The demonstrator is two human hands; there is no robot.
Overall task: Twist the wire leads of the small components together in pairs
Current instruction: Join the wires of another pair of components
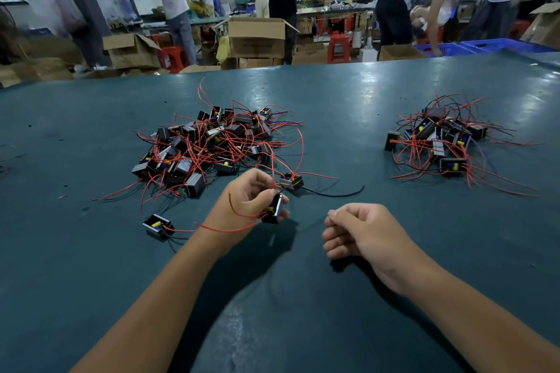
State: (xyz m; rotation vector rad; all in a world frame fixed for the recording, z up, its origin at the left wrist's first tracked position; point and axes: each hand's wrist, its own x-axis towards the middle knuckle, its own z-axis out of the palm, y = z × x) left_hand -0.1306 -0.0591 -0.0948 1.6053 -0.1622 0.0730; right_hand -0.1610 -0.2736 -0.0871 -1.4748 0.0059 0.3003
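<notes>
Item in hand: one small component (273, 208), pinched in our left grip (251, 197) above the bench (91, 251), red leads (230, 228) trailing over the wrist. Right grip (356, 233) curled; any wire within, we cannot tell. Step, as we judge: pairing leads. Next: catch two leads, then twist

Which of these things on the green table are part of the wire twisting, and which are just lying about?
Part of the job:
component held in left hand
big pile
smaller pile
two loose components

Lying about:
cardboard boxes
red stools
blue crates
</notes>
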